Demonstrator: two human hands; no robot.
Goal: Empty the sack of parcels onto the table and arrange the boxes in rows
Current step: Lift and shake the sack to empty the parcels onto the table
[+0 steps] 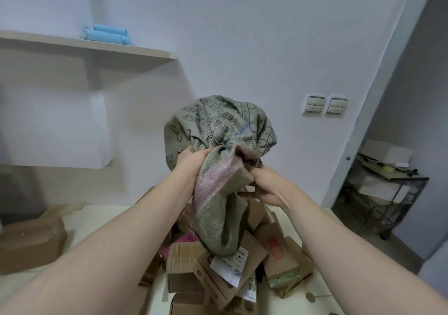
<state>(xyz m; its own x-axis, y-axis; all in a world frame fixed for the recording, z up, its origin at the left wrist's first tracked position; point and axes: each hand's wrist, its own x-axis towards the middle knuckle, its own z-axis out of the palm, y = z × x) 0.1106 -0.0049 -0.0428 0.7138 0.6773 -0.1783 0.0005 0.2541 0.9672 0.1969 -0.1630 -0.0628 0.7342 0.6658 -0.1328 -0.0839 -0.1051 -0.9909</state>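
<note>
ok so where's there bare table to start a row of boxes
Bare table lies between the lone brown box on the left and the pile. A strip shows right of the pile. Under the sack it is crowded.

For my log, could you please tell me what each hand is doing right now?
Left hand: grips the sack.
Right hand: grips the sack too.

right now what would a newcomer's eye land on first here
The sack, held up mid-frame, gripped by the left hand and right hand. Below it, a heap of boxes lies jumbled on the table. Blue rolls sit on the shelf, upper left.
</note>
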